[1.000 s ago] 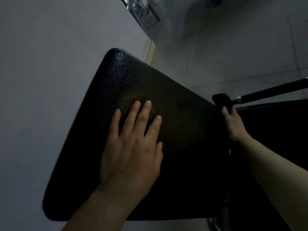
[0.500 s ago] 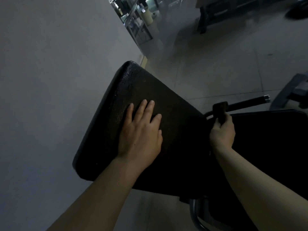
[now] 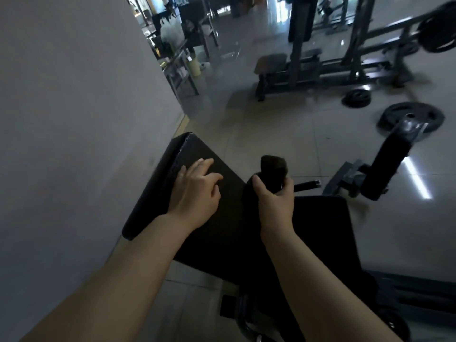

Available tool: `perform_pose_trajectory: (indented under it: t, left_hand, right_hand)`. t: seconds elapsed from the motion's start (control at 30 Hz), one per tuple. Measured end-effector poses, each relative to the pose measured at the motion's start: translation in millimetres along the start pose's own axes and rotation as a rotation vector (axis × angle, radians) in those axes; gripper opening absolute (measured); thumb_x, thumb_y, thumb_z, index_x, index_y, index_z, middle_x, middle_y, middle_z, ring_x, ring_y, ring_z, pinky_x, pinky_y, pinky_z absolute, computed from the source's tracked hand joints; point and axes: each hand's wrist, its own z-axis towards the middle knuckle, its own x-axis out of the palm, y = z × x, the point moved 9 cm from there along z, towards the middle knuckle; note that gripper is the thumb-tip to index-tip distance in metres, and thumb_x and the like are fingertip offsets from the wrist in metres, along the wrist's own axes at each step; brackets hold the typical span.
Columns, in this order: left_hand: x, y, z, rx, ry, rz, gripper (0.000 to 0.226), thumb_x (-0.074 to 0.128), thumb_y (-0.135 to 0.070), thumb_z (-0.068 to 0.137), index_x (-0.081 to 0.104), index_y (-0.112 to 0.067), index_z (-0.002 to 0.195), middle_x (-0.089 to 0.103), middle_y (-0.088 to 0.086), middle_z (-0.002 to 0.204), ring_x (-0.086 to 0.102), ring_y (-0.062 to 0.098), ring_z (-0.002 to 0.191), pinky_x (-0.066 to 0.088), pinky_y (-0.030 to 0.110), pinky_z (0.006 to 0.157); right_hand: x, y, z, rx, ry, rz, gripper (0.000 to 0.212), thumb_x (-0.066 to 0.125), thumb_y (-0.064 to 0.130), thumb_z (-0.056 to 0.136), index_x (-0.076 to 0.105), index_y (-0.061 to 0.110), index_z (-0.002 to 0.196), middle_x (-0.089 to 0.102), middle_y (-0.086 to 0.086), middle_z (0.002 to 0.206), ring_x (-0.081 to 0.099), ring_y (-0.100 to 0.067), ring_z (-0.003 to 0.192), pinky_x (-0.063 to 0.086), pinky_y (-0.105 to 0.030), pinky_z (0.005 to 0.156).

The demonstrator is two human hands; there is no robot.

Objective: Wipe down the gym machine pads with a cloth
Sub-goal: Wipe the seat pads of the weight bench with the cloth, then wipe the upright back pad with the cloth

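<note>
On the black pad (image 3: 158, 193) (glossy) left hand (image 3: 195, 193) lies flat; right hand (image 3: 275, 201) grips dark cloth (image 3: 272, 169).

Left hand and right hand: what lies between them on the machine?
Only bare black pad lies between the left hand and the right hand, which grips a dark cloth; head view.

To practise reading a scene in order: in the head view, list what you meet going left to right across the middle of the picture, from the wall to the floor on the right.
Grey wall → left hand on the black pad → right hand gripping a dark cloth → padded machine arm.
</note>
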Motion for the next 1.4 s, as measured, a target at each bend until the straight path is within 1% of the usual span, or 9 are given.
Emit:
perform_pose_trajectory:
  t: [0.13, 0.3, 0.53, 0.73, 0.9, 1.03, 1.17, 1.27, 1.4]
  left_hand:
    - [-45, -24, -4, 0.043, -0.044, -0.041, 0.030, 0.056, -0.014, 0.090, 0.066, -0.017, 0.117, 0.039, 0.011, 0.148, 0.029, 0.024, 0.140, 0.022, 0.052, 0.114]
    - [-78, -48, -8, 0.063, -0.086, -0.076, 0.026, 0.059, -0.013, 0.087, 0.070, -0.014, 0.110, 0.043, 0.015, 0.144, 0.037, 0.031, 0.134, 0.032, 0.053, 0.108]
    - [-113, -83, -6, 0.166, -0.146, -0.221, 0.026, 0.062, -0.007, 0.083, 0.072, -0.012, 0.106, 0.041, 0.018, 0.145, 0.041, 0.038, 0.131, 0.036, 0.049, 0.107]
    - [-146, -99, -14, 0.261, -0.220, -0.309, 0.025, 0.060, -0.010, 0.086, 0.072, -0.012, 0.108, 0.040, 0.014, 0.147, 0.033, 0.030, 0.139, 0.031, 0.048, 0.111]
    - [-175, -96, -32, 0.345, -0.225, -0.367, 0.026, 0.058, -0.012, 0.088, 0.070, -0.012, 0.111, 0.038, 0.014, 0.149, 0.029, 0.030, 0.140, 0.029, 0.048, 0.112]
    - [-190, -95, -53, 0.431, -0.219, -0.373, 0.028, 0.057, -0.015, 0.089, 0.069, -0.015, 0.114, 0.034, 0.012, 0.151, 0.024, 0.028, 0.142, 0.025, 0.049, 0.113]
    - [-203, -106, -74, 0.510, -0.225, -0.400, 0.029, 0.057, -0.014, 0.089, 0.068, -0.016, 0.116, 0.034, 0.010, 0.151, 0.023, 0.026, 0.143, 0.024, 0.047, 0.114]
    - [-213, -124, -92, 0.566, -0.223, -0.435, 0.028, 0.057, -0.014, 0.089, 0.069, -0.016, 0.115, 0.036, 0.011, 0.150, 0.025, 0.026, 0.142, 0.024, 0.046, 0.115]
    - [-225, -148, -124, 0.623, -0.210, -0.494, 0.026, 0.057, -0.014, 0.091, 0.069, -0.015, 0.114, 0.034, 0.008, 0.151, 0.023, 0.024, 0.143, 0.021, 0.043, 0.116]
  right_hand:
    - [-1, 52, -30, -0.011, -0.009, -0.025, 0.030, 0.066, 0.010, 0.086, 0.047, 0.028, 0.102, 0.057, 0.003, 0.097, 0.058, -0.012, 0.088, 0.049, -0.027, 0.073]
    - [-20, 94, -49, -0.023, -0.033, -0.105, 0.029, 0.060, 0.005, 0.089, 0.044, 0.024, 0.104, 0.052, 0.008, 0.089, 0.051, -0.004, 0.079, 0.043, -0.029, 0.079]
    - [-46, 145, -70, -0.091, -0.074, -0.195, 0.026, 0.055, 0.002, 0.091, 0.044, 0.024, 0.102, 0.052, 0.003, 0.087, 0.055, -0.017, 0.084, 0.047, -0.035, 0.083]
    - [-46, 178, -111, -0.246, -0.229, -0.210, 0.027, 0.059, 0.001, 0.085, 0.051, 0.025, 0.095, 0.060, -0.006, 0.091, 0.061, -0.029, 0.092, 0.052, -0.046, 0.087]
    - [-28, 189, -154, -0.340, -0.277, -0.197, 0.026, 0.057, 0.000, 0.085, 0.049, 0.024, 0.088, 0.060, -0.010, 0.091, 0.061, -0.030, 0.089, 0.053, -0.044, 0.081]
    - [-21, 186, -195, -0.388, -0.332, -0.155, 0.026, 0.056, -0.003, 0.085, 0.050, 0.022, 0.092, 0.058, -0.005, 0.086, 0.060, -0.025, 0.083, 0.053, -0.039, 0.076]
    - [-30, 182, -237, -0.421, -0.399, -0.124, 0.025, 0.052, -0.007, 0.087, 0.048, 0.016, 0.098, 0.055, -0.003, 0.082, 0.056, -0.016, 0.071, 0.050, -0.025, 0.060]
    - [-44, 181, -264, -0.428, -0.466, -0.133, 0.026, 0.053, -0.004, 0.087, 0.048, 0.015, 0.103, 0.056, -0.003, 0.086, 0.058, -0.019, 0.079, 0.051, -0.029, 0.066]
    - [-65, 188, -300, -0.472, -0.533, -0.142, 0.029, 0.052, -0.005, 0.088, 0.049, 0.010, 0.112, 0.057, -0.006, 0.091, 0.057, -0.016, 0.077, 0.048, -0.019, 0.057]
